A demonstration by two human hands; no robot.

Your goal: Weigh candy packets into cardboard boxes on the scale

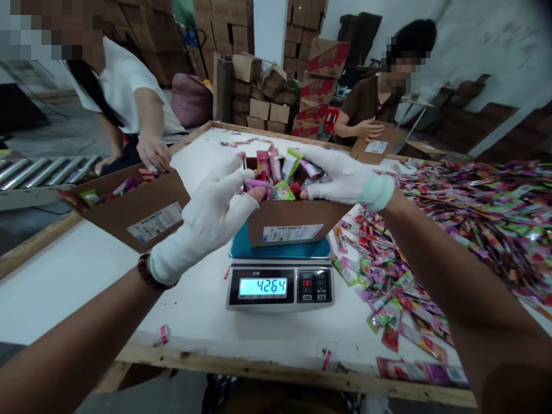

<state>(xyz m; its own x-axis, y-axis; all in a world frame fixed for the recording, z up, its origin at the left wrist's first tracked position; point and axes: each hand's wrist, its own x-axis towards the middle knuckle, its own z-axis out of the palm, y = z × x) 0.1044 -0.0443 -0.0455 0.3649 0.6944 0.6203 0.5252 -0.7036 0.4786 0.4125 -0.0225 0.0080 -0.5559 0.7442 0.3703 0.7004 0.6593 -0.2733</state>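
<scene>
White-gloved hands are seen at frame centre: a purple packet [255, 185] is pinched in the left hand [211, 215]'s grip, packets [282, 172] in the box [293, 221] pressed under the right hand [340, 178]'s spread fingers.

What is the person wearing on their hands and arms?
Both hands wear thin white knitted fabric gloves with the fingertips cut off, so the ends of the fingers are bare. The left hand also has a dark beaded bracelet at the wrist. The right hand glove ends in a pale green cuff. Both forearms are bare, with no sleeves in view.
</scene>
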